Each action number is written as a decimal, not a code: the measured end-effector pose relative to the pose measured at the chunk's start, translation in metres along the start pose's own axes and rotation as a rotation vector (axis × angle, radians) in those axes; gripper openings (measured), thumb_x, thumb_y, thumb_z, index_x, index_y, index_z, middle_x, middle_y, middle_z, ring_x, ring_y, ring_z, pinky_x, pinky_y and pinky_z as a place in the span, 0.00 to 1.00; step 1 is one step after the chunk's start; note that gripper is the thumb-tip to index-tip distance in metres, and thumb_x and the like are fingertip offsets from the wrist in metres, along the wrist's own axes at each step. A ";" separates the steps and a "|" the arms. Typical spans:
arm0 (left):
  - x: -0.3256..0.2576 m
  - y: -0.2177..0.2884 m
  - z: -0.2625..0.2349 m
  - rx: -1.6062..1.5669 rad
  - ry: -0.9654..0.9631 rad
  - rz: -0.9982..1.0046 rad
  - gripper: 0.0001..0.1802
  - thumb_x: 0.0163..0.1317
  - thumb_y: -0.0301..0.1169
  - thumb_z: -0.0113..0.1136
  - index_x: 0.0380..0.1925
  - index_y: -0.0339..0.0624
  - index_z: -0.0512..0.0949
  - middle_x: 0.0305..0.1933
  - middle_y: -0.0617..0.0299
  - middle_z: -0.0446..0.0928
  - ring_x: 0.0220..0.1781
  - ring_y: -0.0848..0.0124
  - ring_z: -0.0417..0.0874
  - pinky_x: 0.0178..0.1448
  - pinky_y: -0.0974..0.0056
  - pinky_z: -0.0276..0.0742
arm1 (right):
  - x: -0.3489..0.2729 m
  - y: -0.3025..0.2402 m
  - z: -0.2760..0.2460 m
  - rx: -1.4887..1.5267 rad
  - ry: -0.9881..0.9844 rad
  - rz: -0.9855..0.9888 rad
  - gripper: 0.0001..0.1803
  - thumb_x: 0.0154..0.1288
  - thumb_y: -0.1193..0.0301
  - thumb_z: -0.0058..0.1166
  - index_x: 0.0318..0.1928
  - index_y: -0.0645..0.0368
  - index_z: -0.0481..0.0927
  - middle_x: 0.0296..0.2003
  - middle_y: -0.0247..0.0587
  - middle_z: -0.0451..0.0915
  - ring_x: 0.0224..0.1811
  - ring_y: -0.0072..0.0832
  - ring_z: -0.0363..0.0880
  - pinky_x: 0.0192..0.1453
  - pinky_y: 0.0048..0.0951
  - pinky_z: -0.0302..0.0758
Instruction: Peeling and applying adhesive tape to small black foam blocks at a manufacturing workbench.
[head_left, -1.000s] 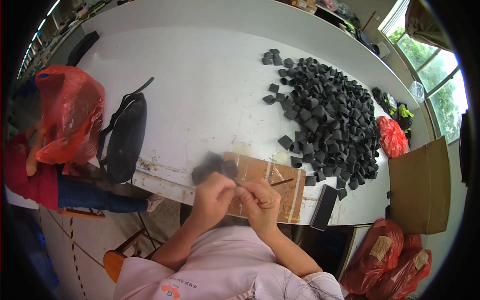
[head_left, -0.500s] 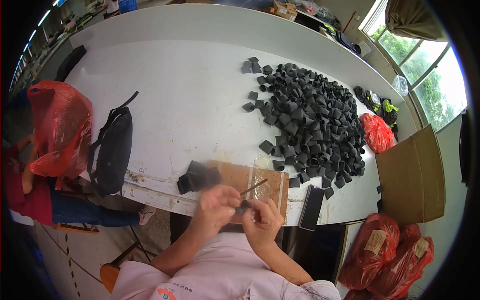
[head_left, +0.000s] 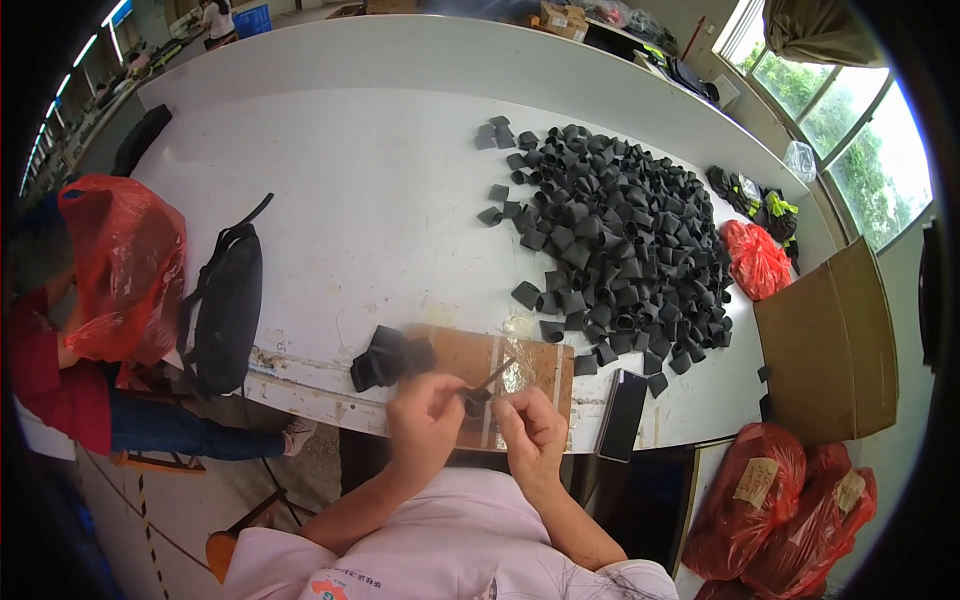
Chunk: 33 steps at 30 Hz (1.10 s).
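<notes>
From afar, I had the left hand [head_left: 428, 414] pinching a small black piece [head_left: 476, 397], likely steadying it. The right hand [head_left: 533, 428] sat just beside, fingertips narrowed, on what I couldn't tell; the black pile [head_left: 622, 240] lay beyond its fingers, presumably for easy reach.

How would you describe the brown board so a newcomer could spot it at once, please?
Go to the near edge of the big white table, then look just left of the dark phone. The board lies there; unlike the loose black pieces nearby, it is flat, brown and crossed by pale strips.
</notes>
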<state>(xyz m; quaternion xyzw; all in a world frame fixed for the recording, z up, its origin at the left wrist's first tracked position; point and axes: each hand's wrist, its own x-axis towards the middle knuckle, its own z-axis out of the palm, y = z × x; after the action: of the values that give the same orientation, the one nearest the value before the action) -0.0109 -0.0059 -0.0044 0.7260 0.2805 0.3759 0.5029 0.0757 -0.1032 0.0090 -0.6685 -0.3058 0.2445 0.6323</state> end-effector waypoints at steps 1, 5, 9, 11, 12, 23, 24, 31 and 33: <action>0.002 0.004 -0.001 -0.159 -0.014 -0.137 0.04 0.52 0.16 0.54 0.28 0.32 0.71 0.18 0.71 0.70 0.18 0.89 0.65 0.20 0.80 0.58 | 0.000 -0.010 0.001 -0.117 0.068 -0.127 0.05 0.53 0.75 0.55 0.27 0.64 0.75 0.23 0.36 0.71 0.20 0.20 0.65 0.22 0.19 0.61; 0.001 0.004 0.001 -0.371 -0.168 -0.274 0.05 0.53 0.16 0.54 0.29 0.33 0.71 0.22 0.68 0.73 0.22 0.88 0.69 0.23 0.80 0.63 | 0.005 -0.014 0.005 -0.307 0.092 -0.315 0.05 0.51 0.76 0.58 0.28 0.62 0.75 0.24 0.36 0.73 0.20 0.22 0.68 0.20 0.21 0.65; 0.000 0.011 0.003 -0.231 -0.196 -0.231 0.05 0.52 0.15 0.54 0.27 0.34 0.70 0.19 0.69 0.72 0.19 0.88 0.67 0.20 0.79 0.61 | 0.010 -0.008 0.000 -0.545 0.059 -0.452 0.05 0.50 0.79 0.56 0.30 0.61 0.75 0.25 0.40 0.72 0.22 0.32 0.72 0.22 0.28 0.69; 0.000 0.008 0.005 -0.100 -0.132 -0.066 0.05 0.51 0.14 0.54 0.25 0.34 0.71 0.16 0.70 0.71 0.17 0.89 0.65 0.18 0.79 0.59 | 0.010 -0.007 0.002 -0.640 0.024 -0.482 0.07 0.49 0.79 0.55 0.31 0.61 0.74 0.26 0.41 0.71 0.24 0.35 0.73 0.23 0.31 0.70; 0.000 0.005 0.007 -0.022 -0.095 -0.023 0.05 0.51 0.14 0.54 0.25 0.34 0.71 0.15 0.70 0.70 0.17 0.89 0.65 0.17 0.78 0.57 | 0.010 -0.003 0.003 -0.720 0.025 -0.533 0.09 0.48 0.80 0.56 0.32 0.61 0.75 0.26 0.41 0.71 0.23 0.34 0.73 0.24 0.30 0.70; 0.001 0.005 0.010 -0.241 -0.015 -0.265 0.03 0.53 0.16 0.53 0.26 0.33 0.72 0.21 0.64 0.75 0.18 0.85 0.71 0.17 0.79 0.65 | 0.010 0.006 0.011 -0.625 0.125 -0.381 0.09 0.47 0.79 0.55 0.32 0.61 0.75 0.26 0.42 0.71 0.23 0.36 0.74 0.24 0.31 0.71; 0.000 0.002 0.012 -0.244 -0.020 -0.262 0.03 0.53 0.16 0.53 0.26 0.33 0.72 0.21 0.64 0.75 0.18 0.85 0.71 0.17 0.79 0.65 | 0.012 0.009 0.012 -0.597 0.178 -0.388 0.07 0.47 0.80 0.55 0.30 0.60 0.75 0.26 0.41 0.72 0.20 0.36 0.73 0.22 0.32 0.70; 0.014 0.005 -0.002 -0.830 -0.196 -0.639 0.07 0.48 0.15 0.54 0.29 0.34 0.72 0.24 0.61 0.75 0.13 0.86 0.63 0.13 0.81 0.56 | 0.014 0.014 0.005 -0.396 0.173 -0.193 0.06 0.50 0.79 0.54 0.32 0.64 0.76 0.21 0.38 0.72 0.19 0.27 0.73 0.22 0.26 0.69; 0.015 0.006 -0.005 -1.060 -0.297 -0.768 0.09 0.49 0.15 0.54 0.31 0.34 0.72 0.25 0.61 0.74 0.13 0.85 0.62 0.14 0.80 0.56 | 0.017 0.000 -0.001 0.515 0.064 0.382 0.05 0.54 0.78 0.53 0.32 0.66 0.76 0.19 0.34 0.72 0.17 0.20 0.69 0.20 0.21 0.65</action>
<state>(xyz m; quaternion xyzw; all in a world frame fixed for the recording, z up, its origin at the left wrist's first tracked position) -0.0066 0.0069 0.0061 0.2735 0.2242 0.1536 0.9227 0.0881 -0.0919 0.0099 -0.5393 -0.0830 0.4071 0.7325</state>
